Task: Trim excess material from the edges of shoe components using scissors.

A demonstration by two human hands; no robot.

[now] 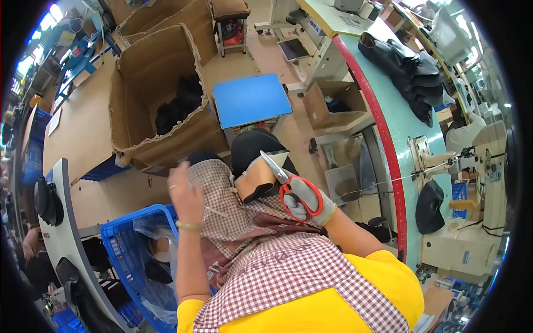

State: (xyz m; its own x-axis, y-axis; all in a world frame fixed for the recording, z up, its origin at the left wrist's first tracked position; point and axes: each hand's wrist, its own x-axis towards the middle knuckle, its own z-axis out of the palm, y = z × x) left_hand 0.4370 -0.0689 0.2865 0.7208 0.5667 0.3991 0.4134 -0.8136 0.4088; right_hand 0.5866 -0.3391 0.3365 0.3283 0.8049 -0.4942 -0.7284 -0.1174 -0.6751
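Red-handled scissors (300, 201) are in my right hand (306, 198), which wears a pale grey glove with a yellow cuff. Their metal blades point up and away over my lap, slightly apart. Beside the blades, a curved tan-and-black piece (257, 178), like a shoe upper part with its lining showing, lies on my knee. My bare left hand (186, 191), with a bangle at the wrist, is raised at the left of my lap, apart from the piece. Motion smears its fingers, and nothing shows in it.
A blue-topped stool (252, 100) stands ahead, beside a large cardboard box (125, 100) holding black pieces. A blue crate (119, 222) with a plastic liner is at my left. On the right, a green red-edged table (371, 83) carries stacked black pieces (402, 66) and a sewing machine (466, 166).
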